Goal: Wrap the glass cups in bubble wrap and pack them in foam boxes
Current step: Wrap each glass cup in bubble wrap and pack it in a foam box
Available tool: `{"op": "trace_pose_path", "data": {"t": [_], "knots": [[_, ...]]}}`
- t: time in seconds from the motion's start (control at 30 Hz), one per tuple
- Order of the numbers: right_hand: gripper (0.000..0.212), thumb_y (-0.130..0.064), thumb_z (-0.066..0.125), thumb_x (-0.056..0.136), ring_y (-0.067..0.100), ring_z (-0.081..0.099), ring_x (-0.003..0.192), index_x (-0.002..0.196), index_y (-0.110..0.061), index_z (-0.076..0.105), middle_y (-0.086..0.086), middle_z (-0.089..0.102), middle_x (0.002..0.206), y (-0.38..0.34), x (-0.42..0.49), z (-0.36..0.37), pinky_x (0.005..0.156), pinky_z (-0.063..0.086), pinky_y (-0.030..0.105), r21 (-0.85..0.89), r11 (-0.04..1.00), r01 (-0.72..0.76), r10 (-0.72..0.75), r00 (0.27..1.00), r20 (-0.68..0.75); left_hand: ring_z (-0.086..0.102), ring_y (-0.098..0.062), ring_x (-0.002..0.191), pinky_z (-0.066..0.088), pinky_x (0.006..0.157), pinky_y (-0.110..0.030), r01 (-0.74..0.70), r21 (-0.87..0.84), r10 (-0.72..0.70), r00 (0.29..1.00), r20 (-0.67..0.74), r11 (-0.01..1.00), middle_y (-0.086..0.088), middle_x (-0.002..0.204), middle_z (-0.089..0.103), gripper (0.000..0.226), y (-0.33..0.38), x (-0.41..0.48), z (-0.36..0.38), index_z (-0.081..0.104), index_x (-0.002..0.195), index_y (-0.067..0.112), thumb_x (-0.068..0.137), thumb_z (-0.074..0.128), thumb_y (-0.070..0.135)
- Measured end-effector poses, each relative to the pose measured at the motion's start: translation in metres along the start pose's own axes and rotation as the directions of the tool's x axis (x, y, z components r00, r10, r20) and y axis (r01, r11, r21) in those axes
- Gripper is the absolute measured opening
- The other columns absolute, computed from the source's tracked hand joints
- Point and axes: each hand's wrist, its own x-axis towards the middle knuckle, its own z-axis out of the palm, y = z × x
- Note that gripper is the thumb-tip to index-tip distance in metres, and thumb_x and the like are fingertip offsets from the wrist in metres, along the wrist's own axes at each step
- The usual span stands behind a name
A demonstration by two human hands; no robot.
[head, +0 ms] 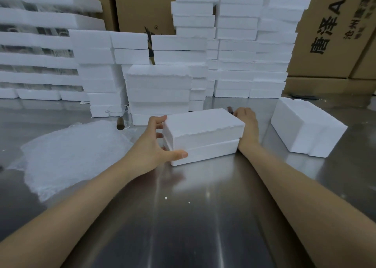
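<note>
- The steel table (pixel 203 217) carries everything; the middle foam box (pixel 203 131) stands on it, closed, its lid sitting on the lower half.
- Brown cartons (pixel 335 33) with printed letters stand far behind the middle foam box, along the back.
- Many foam stacks (pixel 238 44) rise behind the middle foam box, between it and the cartons.
- A bubble wrap sheet (pixel 75 153) lies flat on the table to the left of the middle foam box, near it but apart from it.
- A second foam box (pixel 305 127), also closed, stands to the right of the middle foam box, not touching it.
- The left hand (pixel 152 143) holds the left end of the middle foam box: the thumb presses on the front side, and the fingers are spread wide and curled on the end.
- The right hand (pixel 248 125) lies against the right end of the middle foam box, its fingers bent around the far corner; the fingertips are hidden.
- A glass cup (pixel 120 115) with a dark handle stands behind and to the left of the middle foam box, at the far edge of the bubble wrap sheet.
</note>
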Motion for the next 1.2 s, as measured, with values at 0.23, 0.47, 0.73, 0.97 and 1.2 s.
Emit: {"op": "trace_pose_path", "data": {"t": [0.23,0.47,0.73,0.97,1.2], "knots": [[0.022,-0.018,0.055,0.087,0.031,0.035,0.122,0.106,-0.008,0.058,0.014,0.051,0.119,0.025,-0.042,-0.042,0.095,0.031,0.036,-0.066,0.988,-0.143,0.135,0.985,-0.107,0.041,-0.011,0.128,0.038,0.094,-0.027,0.061,0.114,-0.024,0.953,-0.302,0.992,0.007,0.144,0.034,0.107,0.011,0.009,0.05,0.023,0.143,0.028,0.059,0.086,0.049],[0.051,0.008,0.048,0.079,0.023,0.044,0.114,0.129,-0.002,0.046,0.016,0.045,0.129,-0.006,-0.075,-0.053,0.097,0.036,0.021,0.31,0.94,0.139,-0.069,0.972,-0.225,0.04,-0.027,0.127,0.037,0.071,-0.036,0.265,0.226,-0.104,0.832,-0.545,0.937,-0.005,0.139,0.031,0.099,0.041,0.036,0.113,0.02,0.143,0.024,0.068,0.079,0.048],[0.048,-0.022,0.055,0.095,0.016,0.041,0.133,0.141,-0.023,0.042,-0.006,0.039,0.146,-0.008,-0.065,-0.037,0.112,0.034,0.036,0.608,0.794,-0.02,-0.127,0.972,0.197,0.036,-0.03,0.12,0.047,0.085,-0.04,0.232,0.316,-0.041,0.858,-0.512,0.92,-0.011,0.134,0.027,0.094,0.043,0.052,0.133,0.019,0.145,0.02,0.072,0.073,0.046],[0.069,-0.011,0.057,0.09,0.024,0.038,0.135,0.149,-0.017,0.024,0.006,0.028,0.153,-0.007,-0.052,-0.022,0.108,0.036,0.035,0.41,0.899,0.153,-0.21,0.973,0.095,0.041,-0.026,0.119,0.041,0.077,-0.036,0.163,0.131,-0.085,0.884,-0.46,0.978,-0.007,0.13,0.039,0.085,0.037,0.056,0.129,0.021,0.143,0.023,0.077,0.075,0.027],[0.052,-0.019,0.05,0.093,0.032,0.059,0.078,0.143,-0.015,0.036,0.011,0.032,0.135,-0.011,-0.058,-0.014,0.077,0.05,0.037,0.199,0.931,0.306,-0.317,0.948,0.025,0.049,-0.026,0.116,0.043,0.095,-0.034,0.132,0.009,-0.124,0.95,-0.288,0.991,-0.01,0.132,0.044,0.039,0.034,0.067,0.118,0.042,0.124,0.004,0.089,0.055,0.013]]}}
